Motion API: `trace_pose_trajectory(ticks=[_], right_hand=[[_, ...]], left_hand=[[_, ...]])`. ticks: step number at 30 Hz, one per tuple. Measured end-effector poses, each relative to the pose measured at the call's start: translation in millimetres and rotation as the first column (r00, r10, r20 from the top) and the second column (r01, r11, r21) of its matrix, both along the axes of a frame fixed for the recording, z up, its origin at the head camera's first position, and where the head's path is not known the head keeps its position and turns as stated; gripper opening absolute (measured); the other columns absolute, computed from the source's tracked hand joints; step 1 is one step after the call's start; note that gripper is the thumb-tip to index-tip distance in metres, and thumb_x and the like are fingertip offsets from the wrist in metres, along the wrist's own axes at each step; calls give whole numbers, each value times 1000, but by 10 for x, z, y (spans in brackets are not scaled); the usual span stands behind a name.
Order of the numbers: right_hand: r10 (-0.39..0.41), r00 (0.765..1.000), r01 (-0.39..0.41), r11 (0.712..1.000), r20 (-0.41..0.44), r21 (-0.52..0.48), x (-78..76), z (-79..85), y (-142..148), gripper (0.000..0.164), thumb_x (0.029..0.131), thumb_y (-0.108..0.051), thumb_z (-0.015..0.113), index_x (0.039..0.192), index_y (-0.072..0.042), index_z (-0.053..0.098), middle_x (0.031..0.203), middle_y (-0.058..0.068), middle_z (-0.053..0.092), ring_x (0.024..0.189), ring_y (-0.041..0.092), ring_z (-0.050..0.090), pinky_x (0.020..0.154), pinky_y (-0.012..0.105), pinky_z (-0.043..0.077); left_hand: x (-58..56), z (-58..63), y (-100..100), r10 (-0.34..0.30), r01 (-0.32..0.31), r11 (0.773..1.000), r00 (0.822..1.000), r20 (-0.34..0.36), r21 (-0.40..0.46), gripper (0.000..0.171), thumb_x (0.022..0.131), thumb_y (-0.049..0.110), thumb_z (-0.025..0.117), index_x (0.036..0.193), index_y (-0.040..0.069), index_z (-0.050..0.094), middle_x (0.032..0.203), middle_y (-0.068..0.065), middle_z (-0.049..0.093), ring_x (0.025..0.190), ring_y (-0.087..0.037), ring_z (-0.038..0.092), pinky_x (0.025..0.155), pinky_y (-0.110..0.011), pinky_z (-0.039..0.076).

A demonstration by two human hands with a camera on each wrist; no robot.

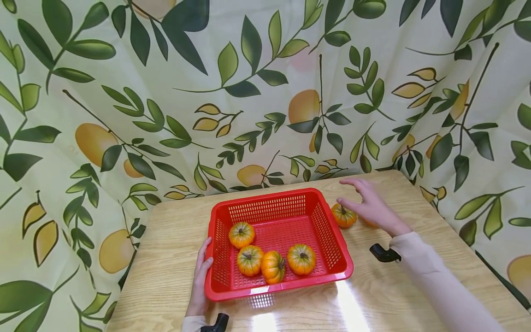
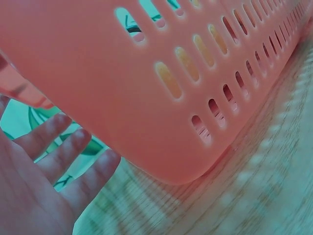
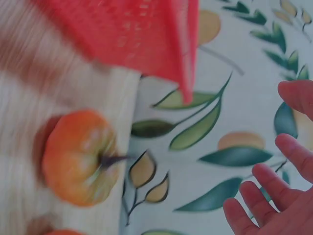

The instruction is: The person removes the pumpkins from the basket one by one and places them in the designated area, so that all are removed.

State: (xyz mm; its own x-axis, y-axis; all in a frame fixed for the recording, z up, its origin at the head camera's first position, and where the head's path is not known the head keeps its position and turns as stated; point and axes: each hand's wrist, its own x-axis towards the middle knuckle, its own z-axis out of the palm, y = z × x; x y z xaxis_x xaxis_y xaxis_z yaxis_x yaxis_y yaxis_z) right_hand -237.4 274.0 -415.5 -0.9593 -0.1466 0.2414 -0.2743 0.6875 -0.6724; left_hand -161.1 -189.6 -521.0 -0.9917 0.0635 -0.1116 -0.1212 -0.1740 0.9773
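A red plastic basket [image 1: 286, 288] with slotted walls stands on the wooden table. Inside it lie several small orange pumpkins, among them one pumpkin [image 1: 301, 259] on the right. My left hand [image 1: 200, 276] rests against the basket's left side; in the left wrist view its fingers [image 2: 73, 147] are spread and fairly straight beside the wall. To the right of the basket my right hand [image 1: 371, 205] hovers with thumb and fingers apart, holding nothing. Just beside it a pumpkin [image 1: 343, 216] sits on the table. Another pumpkin [image 1: 370, 223] is mostly hidden beneath that hand.
The light wooden table [image 1: 166, 258] ends at the back against a leaf-and-fruit patterned cloth [image 1: 265, 115], which also hangs on both sides. Black wrist-camera mounts show at the left wrist [image 1: 215, 323] and the right wrist [image 1: 385, 253].
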Motion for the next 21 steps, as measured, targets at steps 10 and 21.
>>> trace_pose_trajectory(ticks=[10, 21], right_hand=[[120, 992, -118, 991, 36, -60, 36, 165, -345, 56, 95, -29, 71, 144, -14, 50, 150, 14, 45, 133, 38, 42, 108, 63, 39], [216, 973, -213, 976, 78, -49, 43, 222, -676, 57, 92, -31, 74, 142, -14, 54, 151, 10, 46, 132, 38, 46, 102, 63, 47]], left_hand=[[0, 11, 5, 2, -2, 1000, 1000, 7, -2, 57, 107, 33, 37, 161, 37, 19, 169, -3, 17, 139, -24, 43, 100, -34, 54], [7, 13, 11, 5, -5, 1000, 1000, 4, 6, 57, 107, 32, 37, 160, 36, 20, 169, -3, 18, 139, -24, 43, 101, -35, 53]])
